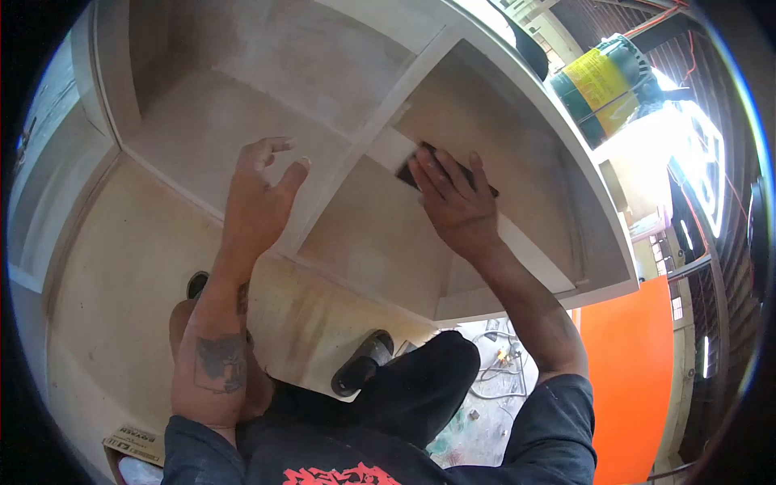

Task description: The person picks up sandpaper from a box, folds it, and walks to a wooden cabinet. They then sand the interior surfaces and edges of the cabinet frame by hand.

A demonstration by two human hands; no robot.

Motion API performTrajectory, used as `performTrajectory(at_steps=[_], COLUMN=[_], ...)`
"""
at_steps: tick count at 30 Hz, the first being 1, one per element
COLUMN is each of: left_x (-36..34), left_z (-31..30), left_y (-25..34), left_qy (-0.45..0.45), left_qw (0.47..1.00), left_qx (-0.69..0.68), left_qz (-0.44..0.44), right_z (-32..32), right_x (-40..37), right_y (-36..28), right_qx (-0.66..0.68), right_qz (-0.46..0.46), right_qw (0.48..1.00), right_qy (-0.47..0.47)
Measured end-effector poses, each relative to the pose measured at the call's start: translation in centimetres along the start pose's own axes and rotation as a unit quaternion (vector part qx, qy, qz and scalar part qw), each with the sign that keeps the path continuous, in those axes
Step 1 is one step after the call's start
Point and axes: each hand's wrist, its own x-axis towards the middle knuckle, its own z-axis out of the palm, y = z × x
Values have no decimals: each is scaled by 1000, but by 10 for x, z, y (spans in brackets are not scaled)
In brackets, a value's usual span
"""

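Note:
My right hand [459, 206] lies over a dark piece of sandpaper [412, 172], pressing it against a pale shelf strip [540, 263] inside a whitish wooden cabinet [408, 77]. Dark edges of the sheet show on both sides of the fingers; whether it is wrapped round a block is hidden. My left hand [265, 184] hovers in front of the cabinet's left compartment, thumb and bent fingers apart, with nothing in it.
A green and yellow metal can [606, 85] stands on the cabinet's right side. Below it is an orange panel [626, 380]. Cables [505, 368] lie on the stained floor by my knee. A cardboard box [133, 444] is at the lower left.

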Motion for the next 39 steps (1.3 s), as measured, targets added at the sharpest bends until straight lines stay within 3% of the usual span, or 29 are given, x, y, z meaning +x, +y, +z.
performTrajectory(at_steps=[1, 4, 7, 9, 11, 13, 15, 18, 21, 24, 27, 29, 33, 36, 39], left_x=[-1, 0, 3, 6, 10, 8, 7, 8, 9, 15, 20, 24, 27, 26, 32], left_z=[-4, -11, -7, 1, 5, 7, 7, 3, -1, -3, 4, 10, 25, 49, 70], left_y=[3, 9, 11, 6, -3, -2, 1, 7, 4, -3, -2, -7, -15, -7, -5], left_qy=[2, 22, 35, 22, -5, -11, -20, -13, -1, 0, 1, 8, -19, -40, -35], left_qw=[1000, 1000, 999, 999, 1000, 1000, 999, 999, 999, 999, 999, 1000, 999, 998, 992], left_qx=[13, 17, -4, -6, 17, 11, 8, 9, 21, 32, 29, 23, 5, 0, 34], left_qz=[9, 12, 22, 25, 21, 20, 27, 44, 50, 30, 13, 8, 29, 54, 113], right_z=[-7, -25, -4, 15, -15, -24, -21, -30, -11, -9, 21, -13, -35, -55, -58], right_x=[-14, -35, -24, 14, 59, 72, 51, 2, 3, 26, 39, 31, -9, -39, -74], right_y=[12, 49, 74, 80, 64, 54, 37, 50, 88, 85, 59, 18, -3, -30, -78], right_qx=[52, 184, 264, 351, 418, 395, 266, 251, 355, 317, 303, 249, 238, 312, 446], right_qz=[6, 151, 142, 233, 239, 189, 96, 25, 205, 258, 137, 144, 122, 177, 252], right_qw=[998, 961, 945, 896, 861, 886, 953, 966, 895, 895, 942, 958, 962, 931, 855], right_qy=[-23, -139, -128, -140, -162, -152, -110, -49, -174, -179, -56, -18, 60, 64, 82])
